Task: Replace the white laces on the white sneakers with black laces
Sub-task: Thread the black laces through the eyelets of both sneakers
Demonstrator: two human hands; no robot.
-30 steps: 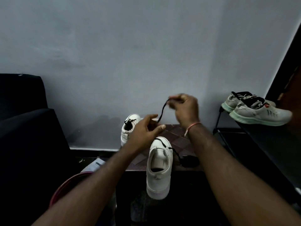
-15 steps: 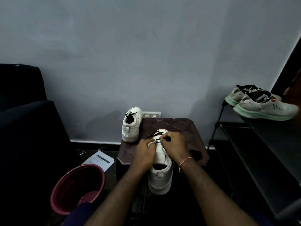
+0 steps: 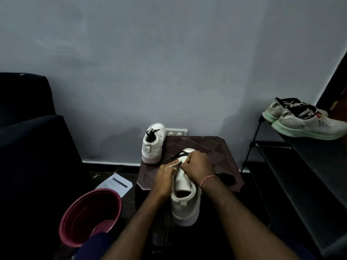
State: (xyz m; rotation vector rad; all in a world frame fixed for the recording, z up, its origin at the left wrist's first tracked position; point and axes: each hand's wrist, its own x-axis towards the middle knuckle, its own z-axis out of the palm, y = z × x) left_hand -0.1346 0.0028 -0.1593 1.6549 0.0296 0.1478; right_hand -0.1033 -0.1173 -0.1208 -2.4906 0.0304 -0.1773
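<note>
My smooth white near sneaker (image 3: 185, 203) points far, its heel out past the near edge of the dark, diamond-patterned bench (image 3: 216, 147). My left hand (image 3: 165, 177) has fingers pinched on its pale eyelet flap. My right hand (image 3: 197, 167) has fingers curled on the black lace (image 3: 178, 154). The 2nd sneaker (image 3: 153, 145) overhangs the bench's far-left edge. Bare top lies to the right. A round maroon tub (image 3: 90, 212) sits near left.

Left hand (image 3: 165, 177) holds near sneaker (image 3: 185, 207), right hand (image 3: 197, 167) pinches black lace (image 3: 177, 154).
</note>
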